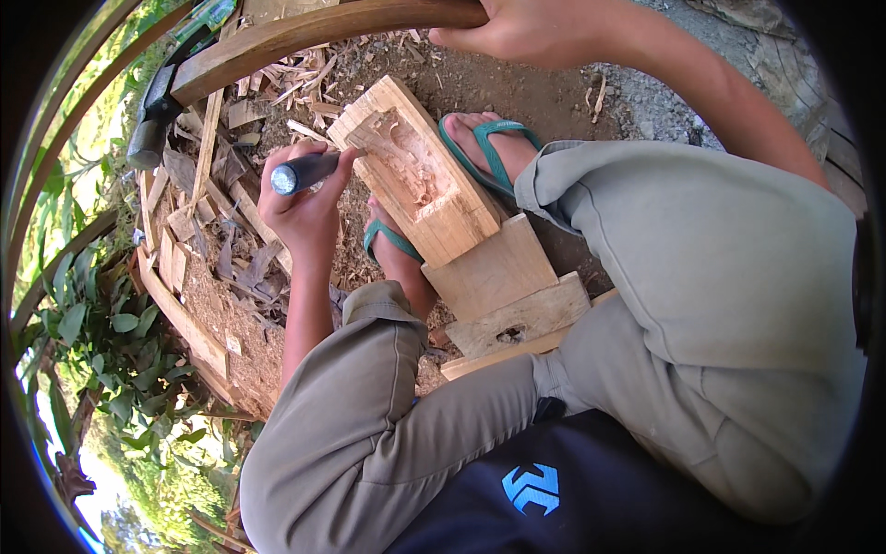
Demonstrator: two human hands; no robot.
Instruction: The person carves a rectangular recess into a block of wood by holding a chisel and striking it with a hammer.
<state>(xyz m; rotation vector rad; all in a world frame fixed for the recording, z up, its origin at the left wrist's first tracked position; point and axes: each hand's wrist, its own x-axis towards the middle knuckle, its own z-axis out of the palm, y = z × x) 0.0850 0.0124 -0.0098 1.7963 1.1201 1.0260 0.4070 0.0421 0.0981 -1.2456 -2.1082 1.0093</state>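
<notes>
My left hand [309, 217] is closed around a chisel [317, 170], whose round metal butt faces up toward me. The chisel's tip meets the far left part of a hollow in a pale wooden block [449, 234]. Curled shavings [420, 180] lie inside that hollow. At the top of the view my right hand [531, 32] grips the end of a hammer's wooden handle. The hammer [318, 35] is raised, its dark metal head [155, 115] at the upper left, apart from the chisel.
The block leans on a flat board [496, 268], with a holed wood piece [521, 325] nearer me. My feet in green flip-flops [503, 152] flank the block. Wood scraps [208, 180] and chips litter the ground at left, beside leafy plants [111, 332]. Grey stone [664, 106] lies at upper right.
</notes>
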